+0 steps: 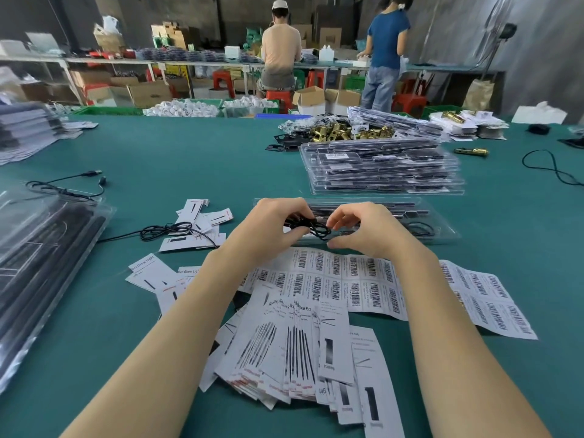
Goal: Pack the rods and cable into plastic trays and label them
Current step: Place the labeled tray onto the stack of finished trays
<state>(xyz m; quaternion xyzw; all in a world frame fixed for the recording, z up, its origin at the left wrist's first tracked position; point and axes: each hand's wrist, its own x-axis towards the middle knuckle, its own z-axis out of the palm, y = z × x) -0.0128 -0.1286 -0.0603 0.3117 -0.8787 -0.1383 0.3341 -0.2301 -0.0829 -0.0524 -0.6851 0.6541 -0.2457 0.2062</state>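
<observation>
A clear plastic tray [442, 230] with black rods in its slots lies on the green table in front of me. Over its near left part my left hand [271, 227] and my right hand [357, 227] both hold a coiled black cable [311, 228] between their fingertips. Sheets of barcode labels [357, 284] lie just below the tray, partly under my forearms. A fanned heap of printed paper cards [294, 352] sits nearer to me.
A stack of filled clear trays [384, 167] stands behind the tray. More trays with black rods [41, 263] lie at the left edge. Loose black cables [167, 230] and cards lie left of centre. Brass parts [344, 131] sit far back. Two people work at a distant bench.
</observation>
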